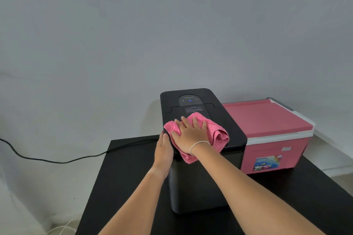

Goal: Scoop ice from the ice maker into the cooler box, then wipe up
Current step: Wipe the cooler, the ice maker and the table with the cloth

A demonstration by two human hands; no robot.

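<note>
So the ice maker (200, 149) is a black box sitting on a black desk (124, 177), lid closed, with a small control panel (189, 100) at the back of the top showing one little blue light. There's some white printed text just below the panel, too small and blurry to read.

A pink cloth (214, 133) is bunched up on the lid, toward the front left part of it, with a fold hanging a bit over the front edge. The right hand (191, 135) lies flat on top of the cloth, fingers straight and spread, palm pressing it down onto the lid, not gripping it. There's a thin white bracelet (198, 144) around that wrist.

The left hand (164, 149) is against the left side of the ice maker near the top front corner, fingers straight and resting along the edge, thumb up by the rim. It's holding nothing, just touching the machine's side.

The cooler box (271, 139) is right beside the ice maker on its right, touching or nearly so. It's pink with a white band under a closed pink lid, a grey handle (280, 104) at the far end, and a colourful sticker (267, 162) on the front face.

A black power cord (57, 161) runs off the desk's left side and droops toward the wall (172, 25), which is plain grey-white.
</note>
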